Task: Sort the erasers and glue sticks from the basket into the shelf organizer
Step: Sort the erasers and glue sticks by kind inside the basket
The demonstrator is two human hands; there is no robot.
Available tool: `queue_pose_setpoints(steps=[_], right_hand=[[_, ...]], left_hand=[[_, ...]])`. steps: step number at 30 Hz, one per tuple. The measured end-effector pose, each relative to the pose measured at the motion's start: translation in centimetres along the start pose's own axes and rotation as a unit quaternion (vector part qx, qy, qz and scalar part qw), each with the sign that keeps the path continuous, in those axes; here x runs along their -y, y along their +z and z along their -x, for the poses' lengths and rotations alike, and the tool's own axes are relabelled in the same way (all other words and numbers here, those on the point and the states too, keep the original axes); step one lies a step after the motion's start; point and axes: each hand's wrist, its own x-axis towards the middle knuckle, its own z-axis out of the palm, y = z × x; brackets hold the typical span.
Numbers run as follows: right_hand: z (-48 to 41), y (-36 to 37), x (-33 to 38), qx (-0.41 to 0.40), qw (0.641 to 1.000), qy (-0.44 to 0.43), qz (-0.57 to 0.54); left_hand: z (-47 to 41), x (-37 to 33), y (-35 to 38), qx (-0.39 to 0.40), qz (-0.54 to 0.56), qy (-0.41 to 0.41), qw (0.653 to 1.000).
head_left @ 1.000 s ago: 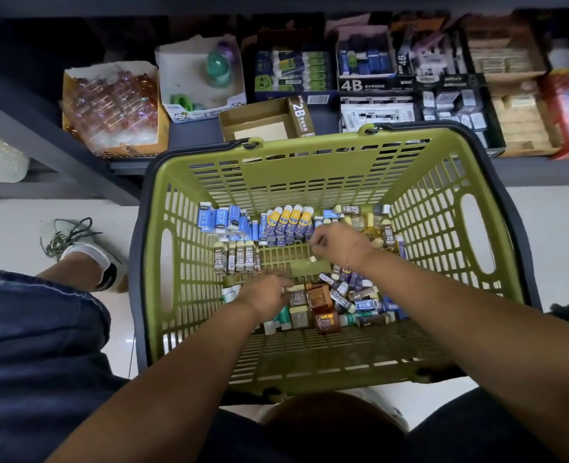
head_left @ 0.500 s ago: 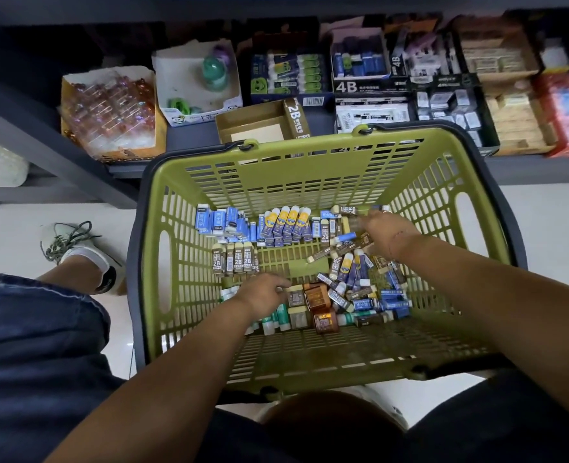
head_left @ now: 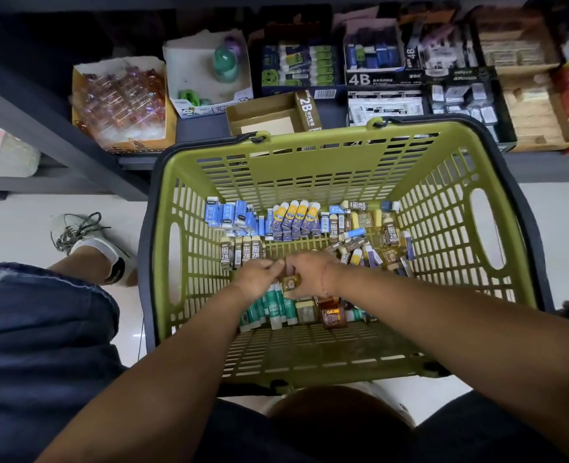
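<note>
Mid-floor in the green basket (head_left: 313,152), the left hand (head_left: 259,278) and right hand (head_left: 309,275) meet, both pinching one brown eraser (head_left: 291,283). Green glue sticks (head_left: 273,308) lie at their 6 o'clock, and the shelf boxes (head_left: 276,115) sit at 12 o'clock.

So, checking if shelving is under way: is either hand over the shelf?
No, the left hand and right hand are both down inside the basket, close together near its middle.

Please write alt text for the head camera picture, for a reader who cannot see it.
A person's left hand and right hand meet over a small brown packet inside a green basket of erasers and glue sticks. Behind it, a shelf holds boxes of stationery.
</note>
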Motion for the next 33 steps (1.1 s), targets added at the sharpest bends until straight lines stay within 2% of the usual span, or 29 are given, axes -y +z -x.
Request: queue_pose_setpoints(steps=[2, 4, 6, 7, 10, 12, 14, 20, 23, 28, 33], right_hand=[[-0.1, 0.1, -0.4, 0.026, 0.999, 0.012, -0.017], [0.2, -0.6, -1.2, 0.014, 0.992, 0.021, -0.122], [1.0, -2.4, -2.7, -0.033, 0.978, 0.046, -0.200], [1.2, -3.4, -4.1, -0.067, 0.975, 0.070, -0.200], [2.6, -5.8, -9.2, -0.112, 0.975, 0.172, -0.090], [4.0, -6.0, -11.9, -0.065, 0.975, 0.213, 0.013], [4.9, -5.1, -13.3, -0.022, 0.975, 0.206, 0.077], [6.0, -2.9, -13.2, 0.020, 0.966, 0.176, 0.186], [6.3, -2.1, -12.9, 0.001, 0.954, 0.162, 0.251], [6.2, -1.3, -12.5, -0.001, 0.943, 0.150, 0.297], [5.7, -1.4, -12.5, -0.020, 0.946, 0.165, 0.277]], left_hand=[[0.0, 0.0, 0.3, 0.017, -0.036, 0.018, 0.999], [0.1, -0.2, 0.6, 0.030, -0.077, 0.045, 0.996], [0.2, -0.2, 0.9, 0.038, -0.119, 0.071, 0.990], [0.2, -0.1, 1.1, 0.041, -0.133, 0.081, 0.987], [0.1, 0.2, 1.7, 0.045, -0.192, 0.103, 0.975], [-0.1, 0.2, 2.2, 0.045, -0.222, 0.114, 0.967], [-0.2, 0.1, 2.7, 0.043, -0.263, 0.132, 0.955], [0.3, -0.2, 2.8, 0.020, -0.363, 0.149, 0.920], [0.0, 0.2, 2.6, 0.017, -0.359, 0.130, 0.924], [0.2, 0.2, 2.6, 0.037, -0.377, 0.128, 0.917], [0.0, 0.3, 2.4, 0.045, -0.345, 0.118, 0.930]])
